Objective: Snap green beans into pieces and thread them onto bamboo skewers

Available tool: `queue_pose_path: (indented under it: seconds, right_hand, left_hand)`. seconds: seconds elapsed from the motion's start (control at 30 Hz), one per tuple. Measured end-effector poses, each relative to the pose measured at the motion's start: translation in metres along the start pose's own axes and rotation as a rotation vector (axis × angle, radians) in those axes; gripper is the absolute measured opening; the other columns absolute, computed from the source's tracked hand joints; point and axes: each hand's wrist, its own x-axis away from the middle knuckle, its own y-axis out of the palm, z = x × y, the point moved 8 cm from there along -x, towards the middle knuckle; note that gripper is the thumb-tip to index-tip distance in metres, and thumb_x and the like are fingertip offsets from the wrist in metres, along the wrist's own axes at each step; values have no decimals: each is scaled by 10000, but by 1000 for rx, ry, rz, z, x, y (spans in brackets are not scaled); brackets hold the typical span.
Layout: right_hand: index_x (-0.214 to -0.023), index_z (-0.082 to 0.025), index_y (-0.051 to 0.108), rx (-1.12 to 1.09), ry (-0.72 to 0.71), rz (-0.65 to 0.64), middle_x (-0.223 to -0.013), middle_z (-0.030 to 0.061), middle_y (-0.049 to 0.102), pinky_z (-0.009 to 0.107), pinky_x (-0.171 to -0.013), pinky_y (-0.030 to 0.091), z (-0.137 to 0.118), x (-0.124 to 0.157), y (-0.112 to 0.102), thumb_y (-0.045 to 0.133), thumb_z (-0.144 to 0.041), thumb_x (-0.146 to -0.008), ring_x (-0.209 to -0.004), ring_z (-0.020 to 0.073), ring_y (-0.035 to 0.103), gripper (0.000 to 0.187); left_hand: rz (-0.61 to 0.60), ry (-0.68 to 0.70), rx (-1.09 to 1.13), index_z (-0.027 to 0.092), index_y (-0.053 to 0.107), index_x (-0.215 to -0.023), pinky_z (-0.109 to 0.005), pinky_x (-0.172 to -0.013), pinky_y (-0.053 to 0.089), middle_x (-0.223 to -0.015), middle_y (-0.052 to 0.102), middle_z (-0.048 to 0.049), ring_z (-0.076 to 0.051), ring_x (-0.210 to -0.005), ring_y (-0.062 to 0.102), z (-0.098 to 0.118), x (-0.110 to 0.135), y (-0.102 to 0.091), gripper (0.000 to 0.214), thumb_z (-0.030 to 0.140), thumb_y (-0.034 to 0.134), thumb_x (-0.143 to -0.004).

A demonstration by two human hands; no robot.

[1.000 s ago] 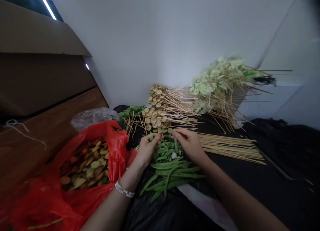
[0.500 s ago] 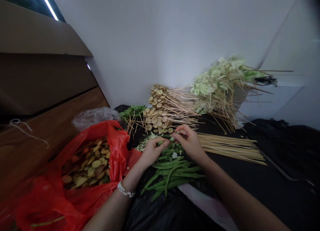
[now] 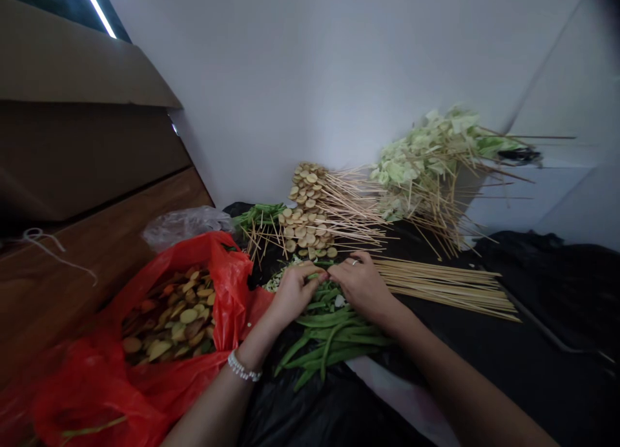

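A white wall stands behind a black-covered surface. At the surface's left edge sits an open red bag (contents: pale and orange slices, partly shadowed). Leafy skewers are heaped toward the far right corner; slice-laden skewers lie at the far edge, sticks pointing right. Bare sticks lie toward the right edge. Whole green pods rest between the forearms, toward the near edge. The left hand pinches a short green piece between thumb and fingers, over cut pods. The right hand meets it, fingers curled and pressed together; whether they grip anything cannot be determined.
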Motion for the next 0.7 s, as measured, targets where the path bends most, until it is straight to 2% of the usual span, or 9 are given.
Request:
queue_pose_path:
  seconds: [0.1, 0.17, 0.27, 0.33, 0.4, 0.53, 0.7]
  right_hand:
    - [-872, -196, 607, -236, 100, 35, -778, 19, 672, 367, -896, 333, 7, -1, -4, 451, -204, -951, -777, 165, 582, 175]
    - [-876, -204, 606, -484, 200, 79, -779, 14, 675, 325, -816, 383, 14, -1, -6, 445, -232, -947, -760, 158, 598, 178]
    - [-914, -202, 587, -932, 385, 126, -763, 2, 656, 260, -619, 427, 26, 0, 2, 434, -300, -939, -622, 127, 588, 184]
    - [-987, -191, 574, -1137, 459, 126, -780, 2, 638, 238, -525, 421, 29, 0, 9, 424, -337, -930, -541, 104, 549, 217]
    - [-1083, -184, 555, -1248, 470, 113, -827, 11, 630, 228, -510, 435, 28, 0, 14, 432, -333, -912, -555, 97, 551, 258]
    - [-1243, -205, 461, -1355, 433, 89, -877, 7, 624, 252, -601, 509, 22, 0, 21, 450, -279, -882, -643, 104, 607, 369]
    - [-1308, -208, 400, -1292, 402, 17, -688, -57, 584, 252, -538, 510, 11, 1, 27, 460, -268, -876, -537, 112, 599, 440]
  left_hand:
    - [45, -103, 243, 161, 727, -733, -237, -661, 409, -693, 650, -27, -144, -689, 564, -5, -1, -2, 213, 321, 632, -837]
    - [80, -235, 487, 148, 697, -699, -204, -569, 384, -641, 616, -11, -104, -590, 520, -13, 1, 1, 267, 387, 658, -812]
    - [166, -412, 872, 139, 659, -750, -158, -413, 260, -601, 564, 26, -29, -417, 361, -25, 4, 6, 327, 464, 700, -758]
    - [203, -454, 1010, 142, 641, -810, -146, -369, 189, -603, 556, 43, -1, -366, 266, -29, 4, 7, 338, 458, 728, -731]
    - [190, -477, 1055, 140, 635, -855, -142, -352, 150, -599, 551, 49, 7, -351, 231, -30, 4, 9, 339, 443, 729, -735]
    - [128, -506, 1029, 125, 661, -944, -150, -356, 130, -579, 518, 59, 4, -363, 253, -30, 6, 17, 402, 448, 743, -721]
    - [79, -435, 958, 119, 659, -883, -155, -472, 344, -624, 575, 25, -64, -540, 501, -25, 7, 25, 391, 374, 825, -639]
